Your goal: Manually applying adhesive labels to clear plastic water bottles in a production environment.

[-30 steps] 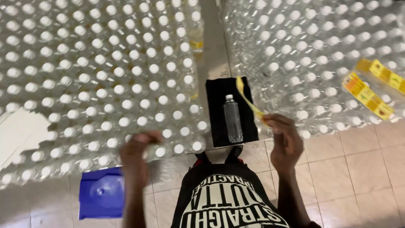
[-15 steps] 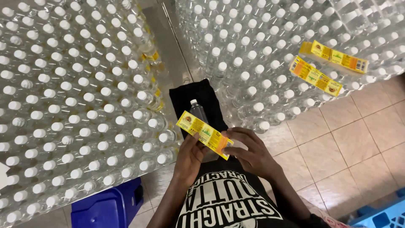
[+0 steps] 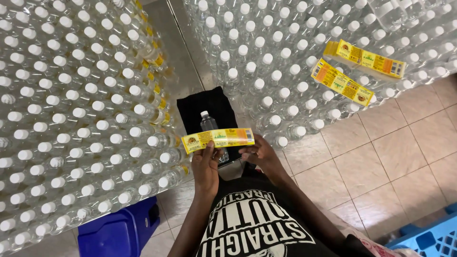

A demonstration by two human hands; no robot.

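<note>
I hold a long yellow label strip (image 3: 218,139) flat and level in front of me. My left hand (image 3: 205,166) pinches its lower edge near the left end, and my right hand (image 3: 257,154) grips it near the right end. Just beyond the strip a clear plastic bottle with a white cap (image 3: 208,124) lies on a black cloth (image 3: 204,107); the strip and my hands hide the bottle's lower half.
Dense blocks of white-capped clear bottles stand on the left (image 3: 71,109) and on the right (image 3: 285,52). Two stacks of yellow labels (image 3: 354,71) rest on the right block. A blue stool (image 3: 119,233) and a blue crate (image 3: 428,238) sit on the tiled floor.
One second ago only my right hand held the strip, raised on edge. My left hand came in to grip it, and both hands turned it from slanted to level.
</note>
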